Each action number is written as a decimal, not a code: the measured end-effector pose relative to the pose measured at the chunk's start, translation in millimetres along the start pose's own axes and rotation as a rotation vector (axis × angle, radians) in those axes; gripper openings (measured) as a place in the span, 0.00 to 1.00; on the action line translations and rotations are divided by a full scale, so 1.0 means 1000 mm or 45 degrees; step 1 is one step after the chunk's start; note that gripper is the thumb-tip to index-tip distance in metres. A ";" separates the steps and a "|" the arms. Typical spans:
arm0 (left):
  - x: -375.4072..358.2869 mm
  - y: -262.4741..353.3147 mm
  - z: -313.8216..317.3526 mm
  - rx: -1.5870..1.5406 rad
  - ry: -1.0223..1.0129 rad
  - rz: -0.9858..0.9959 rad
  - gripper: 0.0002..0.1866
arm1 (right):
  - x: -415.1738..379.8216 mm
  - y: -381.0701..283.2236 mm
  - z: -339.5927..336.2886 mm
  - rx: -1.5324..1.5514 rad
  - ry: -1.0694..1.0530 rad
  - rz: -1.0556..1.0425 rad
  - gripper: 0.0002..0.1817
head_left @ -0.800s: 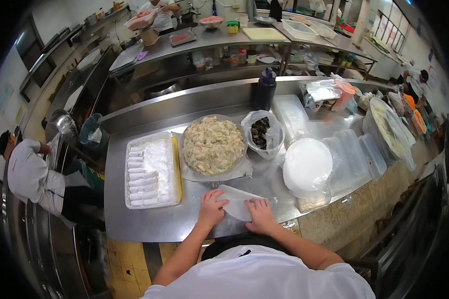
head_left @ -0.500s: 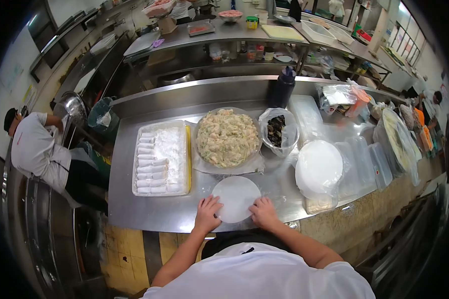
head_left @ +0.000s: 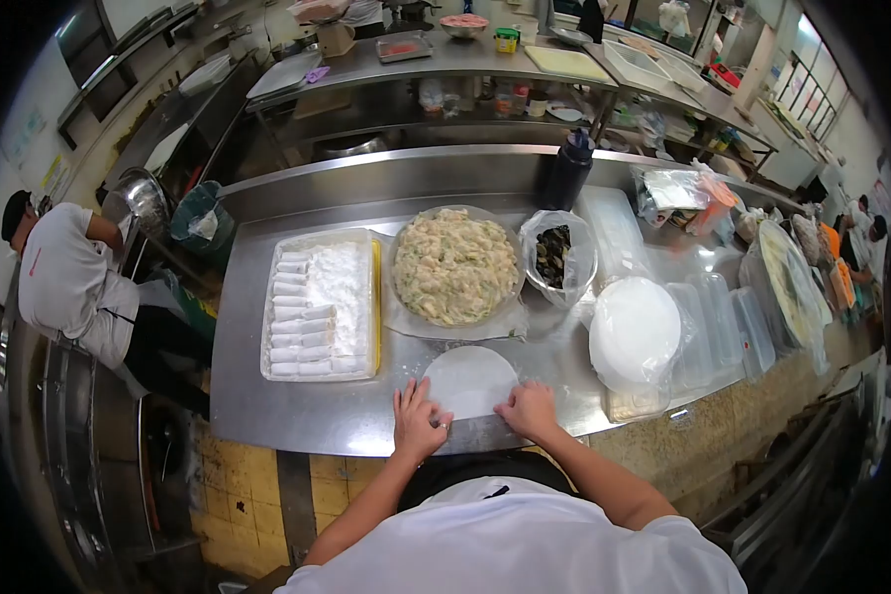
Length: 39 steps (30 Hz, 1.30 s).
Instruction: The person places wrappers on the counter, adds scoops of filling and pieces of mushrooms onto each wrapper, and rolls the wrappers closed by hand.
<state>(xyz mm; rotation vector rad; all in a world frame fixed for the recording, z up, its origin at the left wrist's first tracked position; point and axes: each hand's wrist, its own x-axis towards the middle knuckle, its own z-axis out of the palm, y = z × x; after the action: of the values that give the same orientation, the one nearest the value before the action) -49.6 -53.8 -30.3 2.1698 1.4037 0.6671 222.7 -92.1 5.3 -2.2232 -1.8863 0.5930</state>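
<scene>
Since the earlier frame both hands have slid nearer the body, to the near rim of the round white translucent wrapper sheet (head_left: 470, 380), now flat on the steel tabletop (head_left: 297, 411). Left hand (head_left: 418, 422): fingers spread, tips on the sheet's near-left edge. Right hand (head_left: 530, 409): fingers together, flat on the near-right edge. Sheet lies just ahead of both, equally near; a disc, no long axis. Beyond it, the round bowl of pale chopped filling (head_left: 455, 264). Fingertip contact hard to make out.
</scene>
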 end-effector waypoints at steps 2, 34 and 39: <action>-0.001 0.004 0.003 -0.056 0.107 -0.011 0.11 | -0.002 -0.001 0.006 0.005 0.168 -0.081 0.22; -0.010 0.006 0.005 0.157 0.080 0.133 0.17 | 0.185 -0.082 -0.083 -0.341 -0.390 -0.397 0.15; -0.008 0.002 0.009 0.148 0.095 0.136 0.17 | 0.183 -0.091 -0.086 -0.321 -0.244 -0.444 0.14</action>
<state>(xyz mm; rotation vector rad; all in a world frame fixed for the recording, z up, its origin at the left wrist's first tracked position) -45.6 -62.7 -37.3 2.3463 1.4034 0.7291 197.2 114.0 82.5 -1.9523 -2.4978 0.5488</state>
